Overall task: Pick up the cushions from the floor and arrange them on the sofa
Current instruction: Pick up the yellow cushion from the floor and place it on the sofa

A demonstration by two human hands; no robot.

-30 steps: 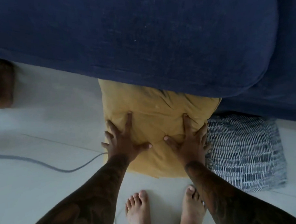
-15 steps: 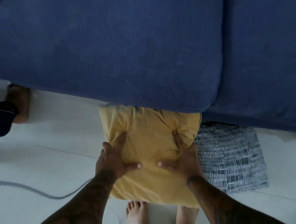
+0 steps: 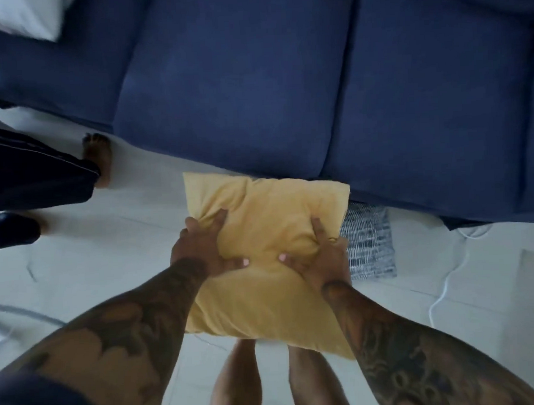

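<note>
The left hand (image 3: 200,252) and right hand (image 3: 320,261) each clutch a side of the yellow cushion (image 3: 262,264) at frame centre, lifted clear for the blue sofa (image 3: 238,95) above (patterned cushion (image 3: 368,249) on floor, right).

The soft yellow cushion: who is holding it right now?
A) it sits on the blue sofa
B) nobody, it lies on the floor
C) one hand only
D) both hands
D: the left hand and the right hand each grip a side of the soft yellow cushion, with thumbs pressed into its front, in front of the blue fabric sofa.
</note>
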